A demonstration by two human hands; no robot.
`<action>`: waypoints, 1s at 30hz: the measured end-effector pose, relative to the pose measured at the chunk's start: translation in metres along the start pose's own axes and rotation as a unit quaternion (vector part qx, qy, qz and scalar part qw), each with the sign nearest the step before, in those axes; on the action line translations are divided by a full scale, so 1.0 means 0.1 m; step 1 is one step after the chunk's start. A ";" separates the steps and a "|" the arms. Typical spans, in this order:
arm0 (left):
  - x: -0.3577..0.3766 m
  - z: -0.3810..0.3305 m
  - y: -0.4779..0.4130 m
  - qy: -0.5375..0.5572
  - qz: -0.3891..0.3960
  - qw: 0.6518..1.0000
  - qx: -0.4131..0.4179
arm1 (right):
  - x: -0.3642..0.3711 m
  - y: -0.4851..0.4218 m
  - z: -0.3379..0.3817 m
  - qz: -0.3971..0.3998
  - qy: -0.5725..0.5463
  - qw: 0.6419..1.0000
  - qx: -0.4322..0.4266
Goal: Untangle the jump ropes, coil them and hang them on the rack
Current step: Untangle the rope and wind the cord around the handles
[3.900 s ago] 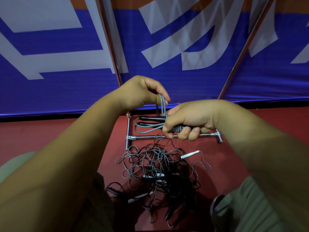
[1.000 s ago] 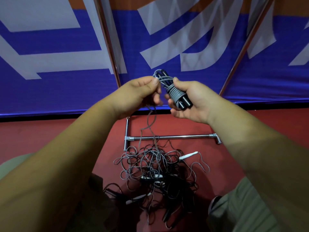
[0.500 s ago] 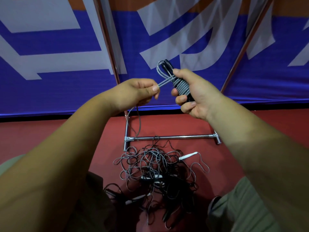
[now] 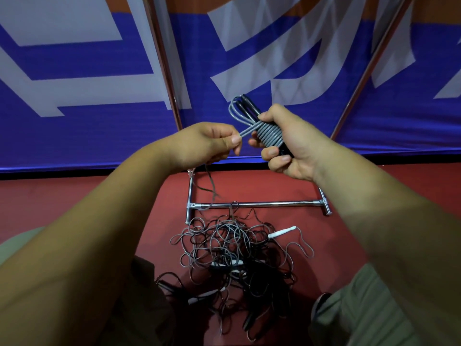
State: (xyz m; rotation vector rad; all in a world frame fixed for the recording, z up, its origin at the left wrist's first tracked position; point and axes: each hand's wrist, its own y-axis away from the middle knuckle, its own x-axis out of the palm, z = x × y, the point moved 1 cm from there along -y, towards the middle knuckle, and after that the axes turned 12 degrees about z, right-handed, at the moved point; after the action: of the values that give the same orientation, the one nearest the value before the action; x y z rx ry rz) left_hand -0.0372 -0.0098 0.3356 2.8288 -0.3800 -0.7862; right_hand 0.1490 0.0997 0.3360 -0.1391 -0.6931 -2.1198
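My right hand (image 4: 289,143) grips a coiled grey jump rope (image 4: 268,134) with black handles, the cord wound tightly round the bundle and loops sticking out at the top. My left hand (image 4: 212,143) pinches the loose end of that grey cord, pulled taut leftward from the coil. Below on the red floor lies a tangled pile of grey and black ropes (image 4: 237,253) with white and black handles. The chrome rack's base (image 4: 259,203) stands just beyond the pile, its uprights (image 4: 162,58) rising in front of the banner.
A blue, white and orange banner (image 4: 87,101) fills the background behind the rack. My knees in olive trousers (image 4: 369,313) frame the pile at the bottom left and right. A white handle (image 4: 282,232) sticks out at the pile's right.
Both hands rose from near the rack base with the coil. More cord has been wound round the bundle, and my left hand now pulls the end tight to the left.
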 end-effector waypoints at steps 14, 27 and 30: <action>0.08 0.12 -0.08 -0.048 0.031 0.994 -0.090 | 0.10 0.02 -0.06 0.015 0.072 0.997 -0.032; 0.04 0.12 0.01 0.025 -0.030 0.998 0.055 | 0.10 0.19 -0.16 0.288 0.151 0.929 0.178; 0.09 0.03 -0.03 0.030 -0.023 0.998 0.041 | 0.09 0.17 -0.22 0.281 0.199 0.913 0.220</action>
State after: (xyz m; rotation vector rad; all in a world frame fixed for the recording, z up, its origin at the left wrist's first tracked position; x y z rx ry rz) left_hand -0.0308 -0.0096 0.3281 2.9401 -0.3475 -0.7067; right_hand 0.1603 0.0740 0.3273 0.3040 -0.7526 -1.3448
